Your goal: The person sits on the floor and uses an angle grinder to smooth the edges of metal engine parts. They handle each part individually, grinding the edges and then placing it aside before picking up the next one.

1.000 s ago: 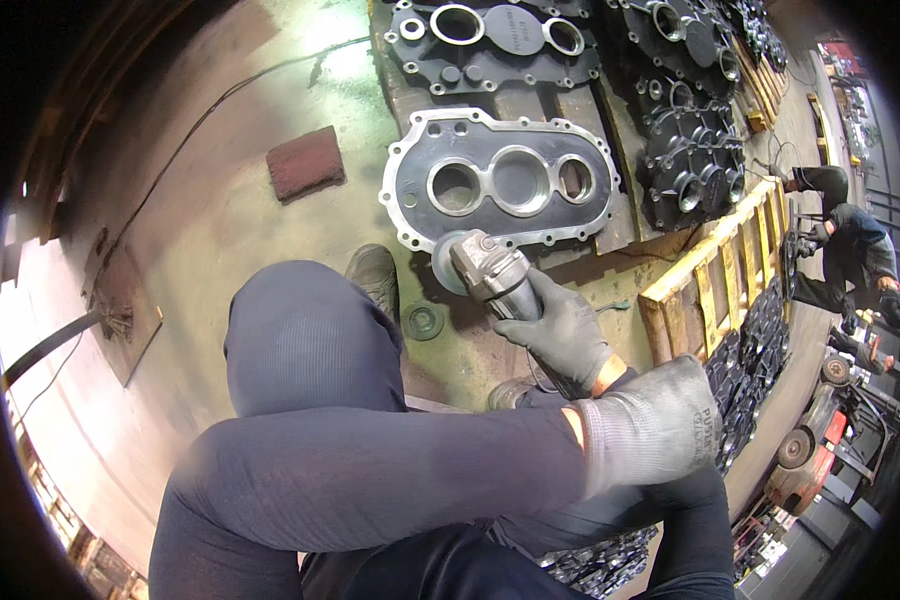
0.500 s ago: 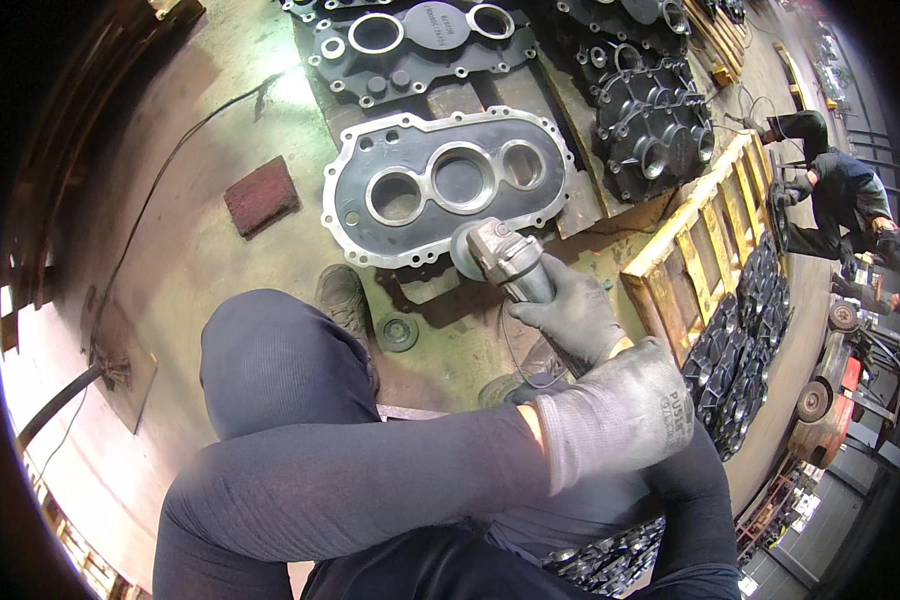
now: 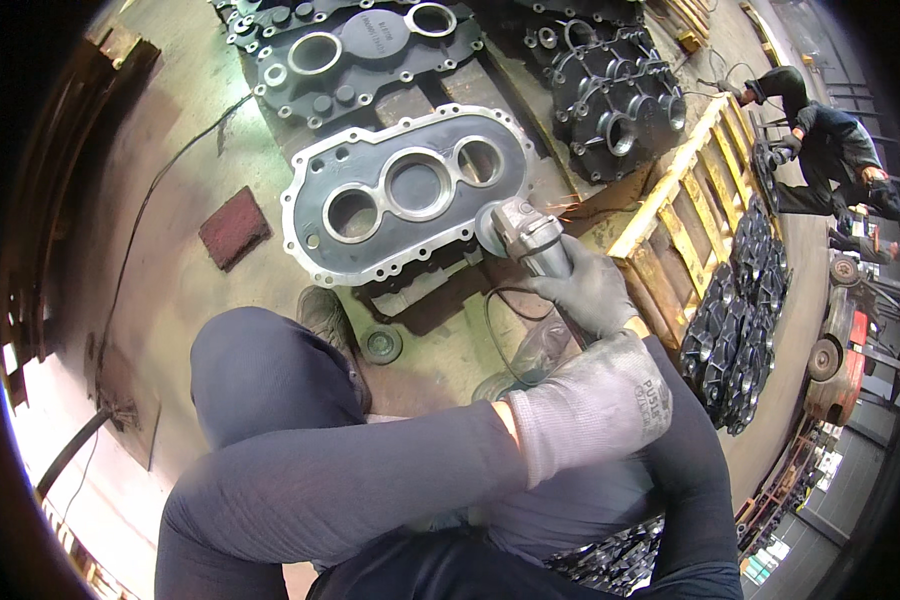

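Right fingers grasp the grinder; whether the left hand grips, I cannot tell

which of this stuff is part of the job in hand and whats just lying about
Part of the job:
angle grinder, gripped in the gloved right hand
silver-rimmed casting, its edge at the grinder's disc
left hand, gloved, off the grinder

Apparently just lying about:
dark red block
small round piece near a shoe
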Available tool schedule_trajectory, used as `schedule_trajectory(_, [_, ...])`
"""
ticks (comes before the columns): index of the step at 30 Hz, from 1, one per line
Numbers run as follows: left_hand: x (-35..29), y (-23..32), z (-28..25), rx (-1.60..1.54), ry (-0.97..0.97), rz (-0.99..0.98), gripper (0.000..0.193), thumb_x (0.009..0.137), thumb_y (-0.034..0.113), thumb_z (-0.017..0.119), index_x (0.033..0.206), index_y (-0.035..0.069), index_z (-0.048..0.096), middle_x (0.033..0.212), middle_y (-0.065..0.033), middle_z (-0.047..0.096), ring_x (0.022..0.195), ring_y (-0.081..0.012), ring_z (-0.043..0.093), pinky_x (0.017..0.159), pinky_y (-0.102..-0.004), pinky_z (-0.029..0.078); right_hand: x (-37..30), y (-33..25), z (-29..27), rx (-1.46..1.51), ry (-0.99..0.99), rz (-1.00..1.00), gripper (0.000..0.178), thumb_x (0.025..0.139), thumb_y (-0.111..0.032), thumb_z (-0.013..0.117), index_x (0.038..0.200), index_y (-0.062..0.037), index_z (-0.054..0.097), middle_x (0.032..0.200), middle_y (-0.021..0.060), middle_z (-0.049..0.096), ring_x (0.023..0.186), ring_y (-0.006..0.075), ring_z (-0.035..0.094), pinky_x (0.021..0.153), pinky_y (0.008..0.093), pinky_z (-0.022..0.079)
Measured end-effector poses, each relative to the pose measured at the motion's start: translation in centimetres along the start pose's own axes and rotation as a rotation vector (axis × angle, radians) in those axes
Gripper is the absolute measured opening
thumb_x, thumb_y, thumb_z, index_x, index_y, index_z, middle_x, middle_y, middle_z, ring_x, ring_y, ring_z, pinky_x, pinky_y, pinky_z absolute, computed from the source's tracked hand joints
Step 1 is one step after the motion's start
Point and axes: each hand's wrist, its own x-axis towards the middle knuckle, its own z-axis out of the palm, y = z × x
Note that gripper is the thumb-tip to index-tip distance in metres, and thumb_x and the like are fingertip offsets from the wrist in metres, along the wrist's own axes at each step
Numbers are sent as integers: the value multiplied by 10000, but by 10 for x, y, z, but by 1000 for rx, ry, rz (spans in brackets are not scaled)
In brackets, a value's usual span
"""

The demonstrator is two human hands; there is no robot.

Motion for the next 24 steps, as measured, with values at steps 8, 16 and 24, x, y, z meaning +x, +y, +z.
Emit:
schedule_trajectory(8, [3,-3,1,31,-93,-17,98,902,205,677,922,115,712,825,-28,700,799,-211,715,784,-374,551,9,25,1,-16,45,30,647,839,-469,845,1290,-38,671,1108,263,782,1065,452,757,951,534,570])
schedule_trajectory(16, [3,-7,3,8,-57,-17,113,906,218,672,936,114,702,825,-28,675,818,-216,705,786,-389,554,23,23,-9,-45,68,68,648,841,-473,846,1289,-37,676,1119,266,783,1097,444,757,977,529,569])
schedule_trajectory(24, [6,-8,-10,58,-87,-32,107,901,216,671,927,115,696,815,-32,671,826,-232,700,768,-392,552,48,23,-10,26,140,83,755,820,-486,854,1388,-18,688,1164,269,794,1110,427,768,1002,482,577])
